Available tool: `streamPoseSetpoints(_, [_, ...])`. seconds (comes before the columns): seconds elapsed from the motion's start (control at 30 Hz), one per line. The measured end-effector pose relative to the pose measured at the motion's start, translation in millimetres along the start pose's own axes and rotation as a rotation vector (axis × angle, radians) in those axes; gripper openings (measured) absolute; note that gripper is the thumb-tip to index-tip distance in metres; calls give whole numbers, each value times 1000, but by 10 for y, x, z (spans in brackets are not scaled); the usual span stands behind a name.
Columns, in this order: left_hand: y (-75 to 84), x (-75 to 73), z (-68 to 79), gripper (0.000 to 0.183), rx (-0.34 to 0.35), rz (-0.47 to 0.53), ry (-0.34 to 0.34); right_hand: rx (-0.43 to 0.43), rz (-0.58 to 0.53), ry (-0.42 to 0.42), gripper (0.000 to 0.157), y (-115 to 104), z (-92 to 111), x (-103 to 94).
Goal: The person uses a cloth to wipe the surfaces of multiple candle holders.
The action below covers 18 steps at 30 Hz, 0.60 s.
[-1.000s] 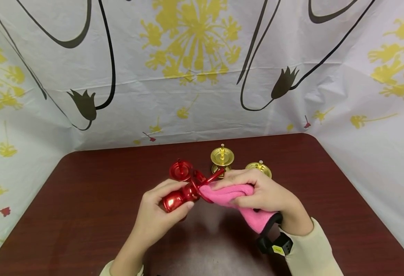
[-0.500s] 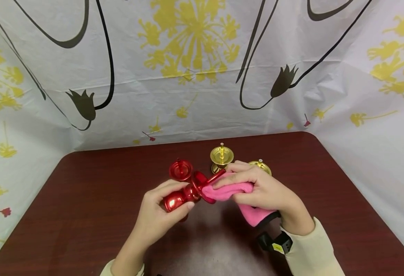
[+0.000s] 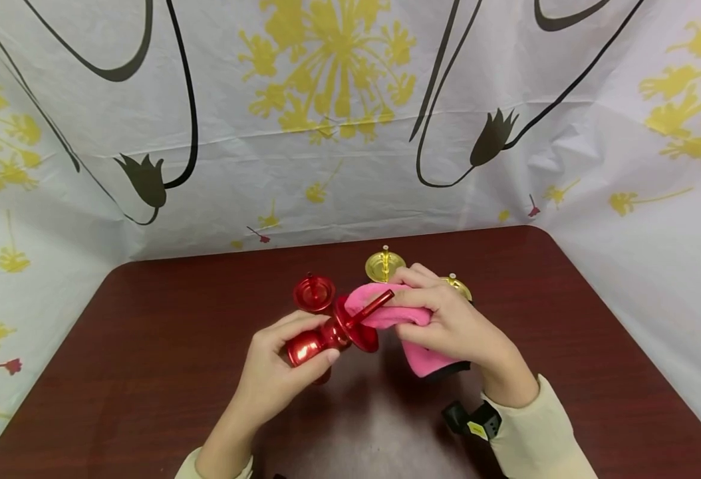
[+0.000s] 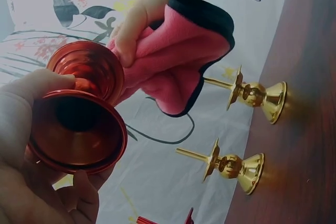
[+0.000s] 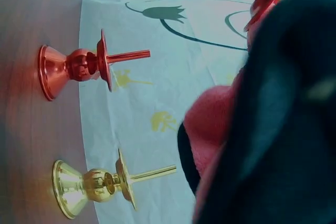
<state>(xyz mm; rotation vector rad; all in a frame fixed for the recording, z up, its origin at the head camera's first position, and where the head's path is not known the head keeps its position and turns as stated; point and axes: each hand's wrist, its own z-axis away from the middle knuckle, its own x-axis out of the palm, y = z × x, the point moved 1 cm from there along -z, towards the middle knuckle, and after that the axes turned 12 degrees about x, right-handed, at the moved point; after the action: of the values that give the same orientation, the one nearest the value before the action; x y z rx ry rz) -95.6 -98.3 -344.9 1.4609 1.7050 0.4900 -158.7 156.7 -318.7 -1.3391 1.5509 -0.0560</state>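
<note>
My left hand grips a shiny red candlestick round its base and stem, tilted so its spike points up and right. In the left wrist view the hollow underside of its base faces the camera. A pink cloth with dark edging is pinched in my right hand. Part of the cloth lies against the candlestick's dish, beside the spike. In the right wrist view the cloth's dark side fills the right half and hides the right hand.
Another red candlestick stands upright on the dark red-brown table, just beyond the left hand. Two gold candlesticks stand further right, one at the back and one partly behind the right hand. A patterned white sheet surrounds the table.
My right hand has moved the cloth up from the near side of the dish to its far side, behind the spike. The left hand and red candlestick stay nearly still.
</note>
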Motion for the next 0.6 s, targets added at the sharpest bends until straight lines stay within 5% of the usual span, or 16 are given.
streamPoseSetpoints(0.3, [-5, 7, -10, 35, -27, -6, 14, 107, -35, -145, 42, -49, 60, -44])
streamPoseSetpoints(0.6, [-13, 9, -6, 37, -9, -41, 33, 74, -127, -193, 51, -146, 99, -77])
